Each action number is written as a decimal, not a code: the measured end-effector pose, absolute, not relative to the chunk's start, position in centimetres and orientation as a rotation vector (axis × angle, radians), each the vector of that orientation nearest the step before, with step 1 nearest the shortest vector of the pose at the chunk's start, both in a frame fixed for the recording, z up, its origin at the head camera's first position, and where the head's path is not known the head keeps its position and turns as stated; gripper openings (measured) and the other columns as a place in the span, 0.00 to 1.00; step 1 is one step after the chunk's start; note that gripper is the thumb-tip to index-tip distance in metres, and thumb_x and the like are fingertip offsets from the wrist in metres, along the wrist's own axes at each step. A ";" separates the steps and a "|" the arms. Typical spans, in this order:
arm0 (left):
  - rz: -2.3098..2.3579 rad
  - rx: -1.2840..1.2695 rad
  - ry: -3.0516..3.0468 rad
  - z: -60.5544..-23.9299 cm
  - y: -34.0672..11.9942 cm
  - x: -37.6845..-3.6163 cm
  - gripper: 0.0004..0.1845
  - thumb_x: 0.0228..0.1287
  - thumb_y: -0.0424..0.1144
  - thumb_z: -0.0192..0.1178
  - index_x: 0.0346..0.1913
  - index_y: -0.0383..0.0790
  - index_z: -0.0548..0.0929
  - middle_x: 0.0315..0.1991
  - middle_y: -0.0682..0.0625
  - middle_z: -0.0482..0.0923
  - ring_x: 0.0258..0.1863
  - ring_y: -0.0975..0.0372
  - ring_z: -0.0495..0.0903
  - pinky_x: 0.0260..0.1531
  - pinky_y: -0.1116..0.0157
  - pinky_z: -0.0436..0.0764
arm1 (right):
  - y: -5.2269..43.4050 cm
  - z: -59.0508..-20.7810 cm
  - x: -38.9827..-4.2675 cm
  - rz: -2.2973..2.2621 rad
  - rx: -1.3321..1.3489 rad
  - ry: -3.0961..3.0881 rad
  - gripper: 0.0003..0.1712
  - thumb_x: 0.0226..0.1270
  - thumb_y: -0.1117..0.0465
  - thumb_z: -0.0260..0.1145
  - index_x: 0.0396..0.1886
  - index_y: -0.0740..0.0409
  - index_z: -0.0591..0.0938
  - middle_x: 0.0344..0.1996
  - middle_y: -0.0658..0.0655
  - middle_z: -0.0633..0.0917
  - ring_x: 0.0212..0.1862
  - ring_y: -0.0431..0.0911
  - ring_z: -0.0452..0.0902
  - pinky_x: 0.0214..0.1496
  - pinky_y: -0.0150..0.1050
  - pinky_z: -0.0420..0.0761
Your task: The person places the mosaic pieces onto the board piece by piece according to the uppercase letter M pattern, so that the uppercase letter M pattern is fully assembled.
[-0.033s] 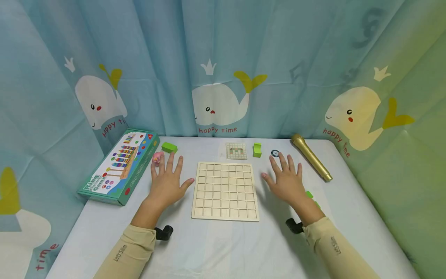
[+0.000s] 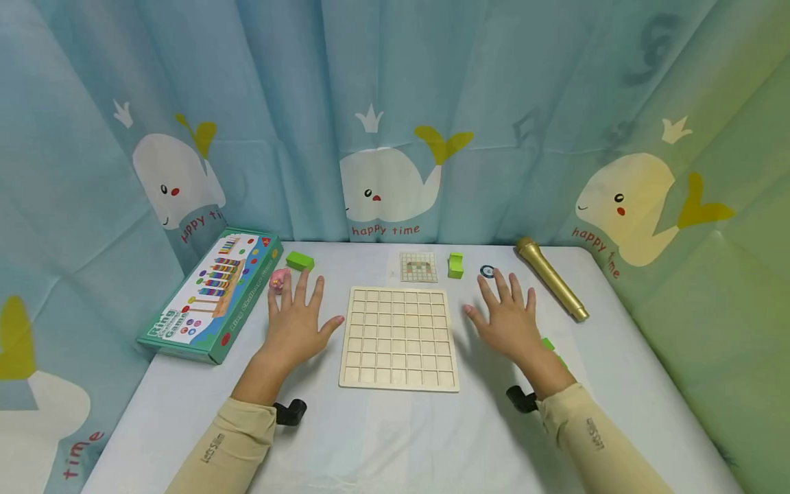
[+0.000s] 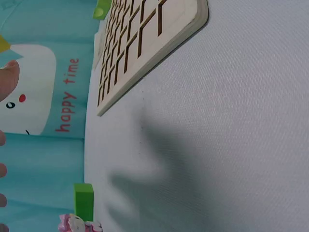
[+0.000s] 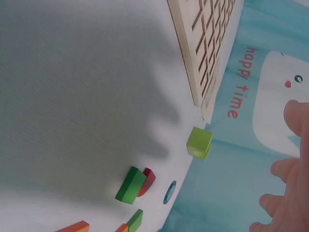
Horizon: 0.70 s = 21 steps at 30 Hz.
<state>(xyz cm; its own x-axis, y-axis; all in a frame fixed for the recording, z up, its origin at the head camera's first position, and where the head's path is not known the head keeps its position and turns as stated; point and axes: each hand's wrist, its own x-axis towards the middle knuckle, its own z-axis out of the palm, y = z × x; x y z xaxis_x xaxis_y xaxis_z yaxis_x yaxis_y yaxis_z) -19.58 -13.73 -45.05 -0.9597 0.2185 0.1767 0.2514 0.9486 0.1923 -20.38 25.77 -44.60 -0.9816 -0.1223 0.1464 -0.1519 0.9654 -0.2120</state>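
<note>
surface: I see a pale grey-white table, matte cloth-like top, rounded far corners.
room: blue curtain with white whales and "happy time" print wraps behind and to both sides of the grid board.
grid board: pale wooden grid board, square open cells, all empty, lying flat mid-table between my two hands; thick light edge shows in both wrist views.
left hand: left hand just left of the board, palm down, fingers spread and straight, holding nothing.
right hand: right hand just right of the board, palm down, fingers spread, holding nothing.
behind board: small pattern card just past its far edge; green block right of the card; blue-ringed disc further right.
far left of board: green brick, pink figurine at my left fingertips, toy box at the table edge.
far right of board: gold microphone, lying angled.
by right wrist: green and red blocks, partly hidden in the head view.
</note>
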 end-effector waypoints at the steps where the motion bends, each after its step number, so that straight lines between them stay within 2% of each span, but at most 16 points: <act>1: -0.336 -0.370 -2.959 -45.1 -13.7 -19.5 0.47 0.69 0.64 0.56 0.79 0.36 0.56 0.79 0.32 0.45 0.77 0.35 0.38 0.71 0.34 0.42 | 25.9 -44.6 -20.4 0.342 0.207 -2.974 0.42 0.78 0.37 0.50 0.80 0.57 0.58 0.79 0.68 0.50 0.78 0.68 0.37 0.72 0.72 0.35; 5: -0.446 -0.466 -3.050 -45.8 -13.6 -19.1 0.48 0.70 0.61 0.58 0.79 0.31 0.54 0.79 0.31 0.44 0.77 0.35 0.41 0.73 0.40 0.49 | 26.7 -44.6 -20.7 0.370 0.202 -2.947 0.37 0.79 0.46 0.54 0.77 0.63 0.62 0.74 0.73 0.58 0.73 0.72 0.49 0.70 0.70 0.51; 9: -0.644 -0.603 -3.198 -47.1 -13.3 -18.2 0.50 0.69 0.57 0.62 0.78 0.26 0.52 0.79 0.31 0.45 0.77 0.39 0.45 0.73 0.45 0.55 | 28.6 -44.9 -21.7 0.429 0.142 -2.970 0.30 0.78 0.58 0.59 0.72 0.70 0.68 0.64 0.77 0.67 0.62 0.74 0.64 0.61 0.66 0.69; 13: -0.696 -0.679 -3.296 -48.1 -13.0 -17.1 0.52 0.66 0.57 0.66 0.77 0.26 0.53 0.79 0.34 0.46 0.78 0.45 0.48 0.73 0.50 0.56 | 30.9 -45.6 -22.7 0.452 0.049 -3.028 0.23 0.74 0.67 0.60 0.64 0.76 0.74 0.57 0.78 0.72 0.56 0.73 0.71 0.58 0.63 0.74; 21: -0.671 -0.756 -3.326 -48.9 -12.4 -15.8 0.51 0.63 0.54 0.70 0.76 0.26 0.57 0.79 0.37 0.49 0.78 0.46 0.50 0.73 0.51 0.59 | 34.4 -47.5 -22.9 0.491 -0.035 -3.117 0.17 0.72 0.69 0.59 0.53 0.78 0.81 0.49 0.77 0.78 0.53 0.69 0.76 0.54 0.60 0.78</act>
